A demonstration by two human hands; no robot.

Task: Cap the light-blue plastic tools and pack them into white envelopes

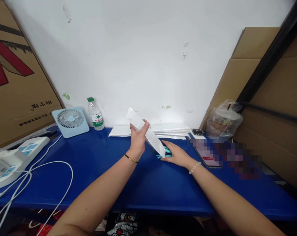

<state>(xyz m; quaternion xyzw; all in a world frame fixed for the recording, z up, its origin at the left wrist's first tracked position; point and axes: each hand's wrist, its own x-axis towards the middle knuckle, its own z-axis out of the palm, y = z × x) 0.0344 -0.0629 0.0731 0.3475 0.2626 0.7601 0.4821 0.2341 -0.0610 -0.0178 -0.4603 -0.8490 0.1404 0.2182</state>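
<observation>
My left hand is raised above the blue table and grips a long clear plastic sleeve, which slants down to the right. The sleeve's lower end meets a small teal object lying on the table. My right hand rests on the table over that teal object, fingers curled on it. A gold bracelet circles my left wrist and a bead bracelet my right.
A stack of clear sleeves lies against the wall. A small blue fan and a water bottle stand at back left. Power strips with white cables sit far left. A phone and a bagged cup are to the right.
</observation>
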